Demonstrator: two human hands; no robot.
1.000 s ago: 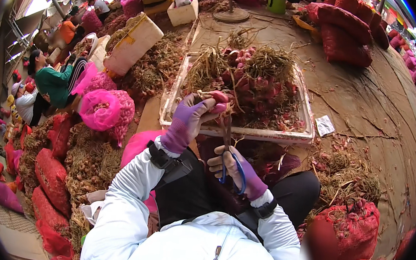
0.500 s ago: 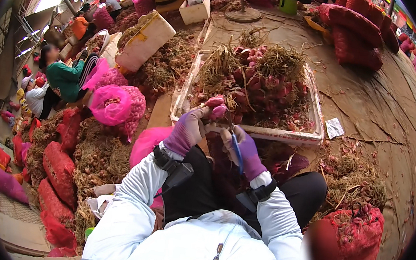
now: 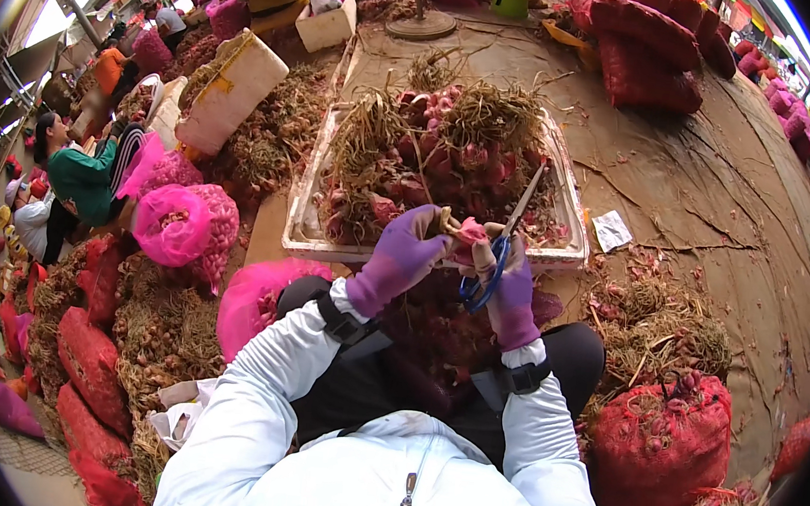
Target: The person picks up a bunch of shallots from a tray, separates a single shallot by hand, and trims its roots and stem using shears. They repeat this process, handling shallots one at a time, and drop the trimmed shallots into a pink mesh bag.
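Both my hands wear purple gloves with pale fingertips and meet over the near edge of a white foam tray (image 3: pixel 578 233). My left hand (image 3: pixel 403 255) is closed, pinching a pink-red shallot (image 3: pixel 471 231) between its fingertips. My right hand (image 3: pixel 512 297) is closed round blue-handled scissors (image 3: pixel 481 292), whose blades point up and away over the tray. Its fingertips touch the shallot's right side. In the tray lies a heap of red shallots (image 3: pixel 477 167) with dry straw-coloured stems.
A pink net bag (image 3: pixel 259 302) stands by my left knee. Full red net sacks (image 3: pixel 664 454) sit at my right, near loose dry stems (image 3: pixel 665 341). A tilted foam box (image 3: pixel 235 90) and a person in green (image 3: pixel 86 174) are farther left. A pole base (image 3: pixel 420 26) stands beyond the tray.
The whole view has shifted, with the scene sliding left. The scissors have swung from the shallot stems to point away over the tray. My right fingertips now touch the shallot.
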